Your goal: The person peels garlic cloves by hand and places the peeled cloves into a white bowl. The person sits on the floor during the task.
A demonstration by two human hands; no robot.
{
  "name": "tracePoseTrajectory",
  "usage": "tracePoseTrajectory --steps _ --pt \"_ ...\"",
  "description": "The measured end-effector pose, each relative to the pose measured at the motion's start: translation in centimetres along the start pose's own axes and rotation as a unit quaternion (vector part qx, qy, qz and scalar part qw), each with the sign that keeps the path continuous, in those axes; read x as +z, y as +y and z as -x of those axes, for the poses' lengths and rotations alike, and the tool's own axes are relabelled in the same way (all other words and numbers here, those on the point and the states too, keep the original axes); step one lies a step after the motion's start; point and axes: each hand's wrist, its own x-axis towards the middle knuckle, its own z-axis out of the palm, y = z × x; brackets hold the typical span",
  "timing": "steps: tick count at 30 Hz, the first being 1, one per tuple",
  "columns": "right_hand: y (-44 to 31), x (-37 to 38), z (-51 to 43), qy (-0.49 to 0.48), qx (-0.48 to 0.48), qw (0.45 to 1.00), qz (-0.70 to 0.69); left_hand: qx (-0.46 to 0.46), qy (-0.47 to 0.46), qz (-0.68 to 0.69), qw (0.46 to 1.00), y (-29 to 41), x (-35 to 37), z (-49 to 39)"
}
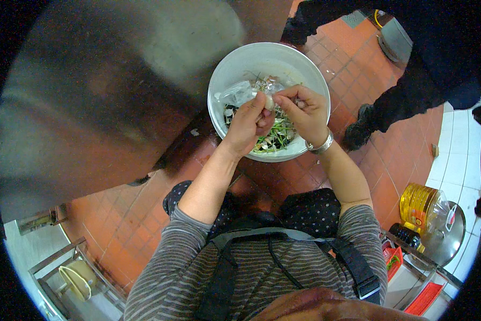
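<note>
Both hands are above a large white bucket on the tiled floor. My left hand grips a small pale piece that looks like a garlic clove between thumb and fingers. My right hand touches the clove's right side with thumb and forefinger pinched together; whether it holds a bit of skin cannot be told. A bracelet is on the right wrist. Inside the bucket lie green stem scraps, papery peelings and a clear plastic bag.
A metal surface fills the upper left. Another person's dark-clothed leg stands at the right. Lower right are a jug of yellow oil, a dark bottle, a round metal lid and red baskets. A rack stands lower left.
</note>
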Motion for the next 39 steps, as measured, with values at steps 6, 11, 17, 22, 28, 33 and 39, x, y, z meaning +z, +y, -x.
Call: tracePoseTrajectory --steps 6,11,17,22,28,33,39 --pt "1.5 0.1 -0.3 0.043 -0.017 0.994 0.103 -0.065 -0.232 0.152 0.958 -0.1 -0.3 0.1" --pt "3.8 0.3 -0.4 0.041 -0.017 0.985 0.167 -0.091 -0.300 0.257 0.914 -0.3 -0.3 0.2" --pt "3.6 -0.8 -0.9 -0.009 0.058 0.989 0.133 -0.022 -0.187 0.174 0.967 0.0 -0.2 0.3" --pt "0.7 -1.6 -0.7 -0.008 0.049 0.998 -0.044 0.016 -0.142 0.130 0.981 0.1 -0.3 0.1" --pt "-0.6 -1.2 -0.1 -0.050 0.075 0.993 -0.076 0.036 -0.097 0.020 0.994 -0.3 -0.2 0.0" --pt "-1.2 -1.7 -0.1 -0.071 0.056 0.995 -0.039 0.041 -0.118 0.021 0.992 -0.3 -0.3 0.2" --pt "-1.9 -1.4 0.4 -0.062 0.098 0.988 -0.099 0.053 -0.155 0.044 0.985 -0.8 -0.1 0.3"
